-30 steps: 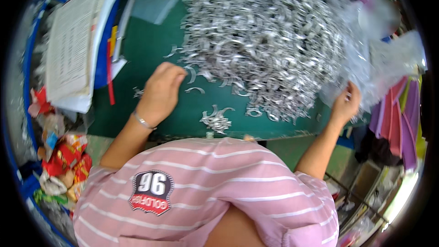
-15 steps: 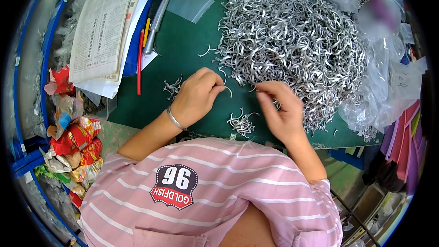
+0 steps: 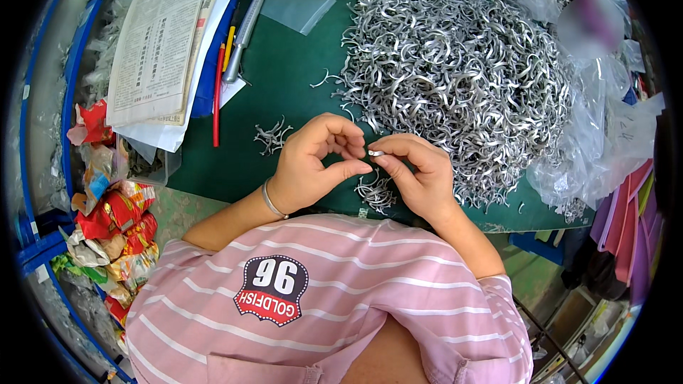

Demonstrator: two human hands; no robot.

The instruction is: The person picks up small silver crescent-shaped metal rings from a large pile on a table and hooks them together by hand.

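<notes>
My right hand (image 3: 425, 174) pinches a small curved metal strip (image 3: 376, 153) between thumb and fingertips. Facing it, my left hand (image 3: 313, 160) has its thumb and fingers apart, with nothing visible between them; its fingertips are close to the strip. Just beyond both hands spreads a large heap of similar silvery strips (image 3: 455, 64). A small cluster of strips (image 3: 376, 195) lies below the fingertips, partly covered by my right hand. Another small cluster (image 3: 270, 135) rests left of my left hand.
On the green table (image 3: 284, 64) lie a red pencil (image 3: 218, 96), a grey-handled knife (image 3: 245, 32) and a flat clear bag (image 3: 299, 7). Newspapers (image 3: 160, 43) are stacked at left. Plastic bags (image 3: 590, 135) border the heap at right. Crumpled wrappers (image 3: 117, 217) fill the lower left.
My left fingers have opened and no longer pinch a curved strip. My right hand has moved left toward them and now pinches a strip.
</notes>
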